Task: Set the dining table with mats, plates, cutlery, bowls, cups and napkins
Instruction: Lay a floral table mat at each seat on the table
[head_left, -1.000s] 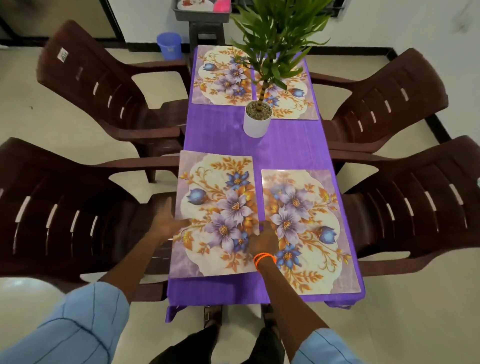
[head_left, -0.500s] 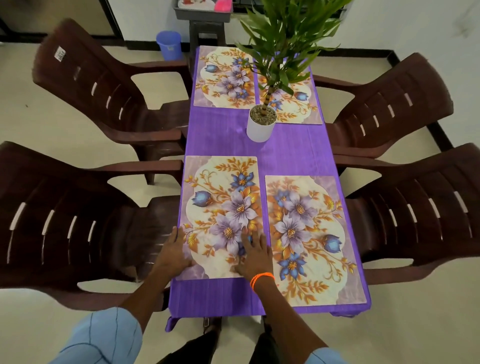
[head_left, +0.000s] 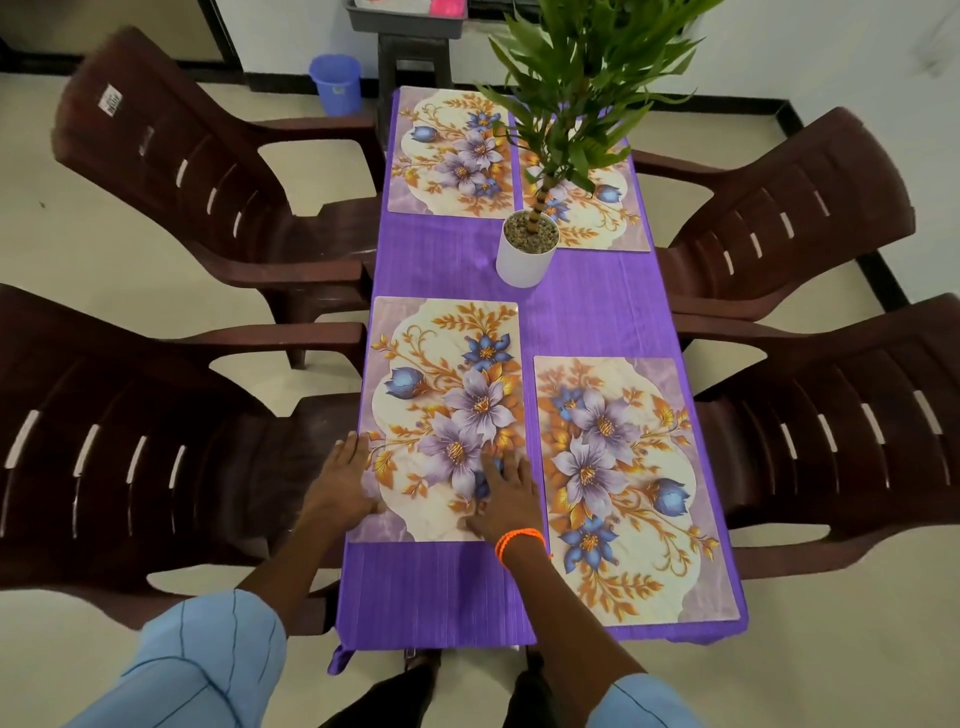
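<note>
Since a second ago, the near-left placemat (head_left: 447, 410) has been slid further up the table, so that its far edge now lies well beyond that of the near-right placemat (head_left: 628, 488) and more bare cloth is exposed at the near end. The left hand (head_left: 345, 480) is laid flat with fingers straight on the mat's left edge, near its near-left corner. The right hand (head_left: 506, 496), marked by an orange wristband (head_left: 519, 540), is pressed flat with fingers spread on the mat's near-right part. Nothing is pinched or gripped by either hand. The two near mats are seen side by side, just apart, on the purple tablecloth (head_left: 597, 322). Beyond them, a white pot (head_left: 524, 257) holding a green plant (head_left: 582, 78) is set at the middle of the table. At the far end, the far-left placemat (head_left: 452, 150) and the far-right placemat (head_left: 597, 213) are laid, the latter partly hidden by leaves. Brown plastic chairs (head_left: 171, 171) are placed along both sides. Behind the table, a blue bucket (head_left: 336, 83) and a dark stool (head_left: 410, 49) bearing a tray are seen against the wall.
</note>
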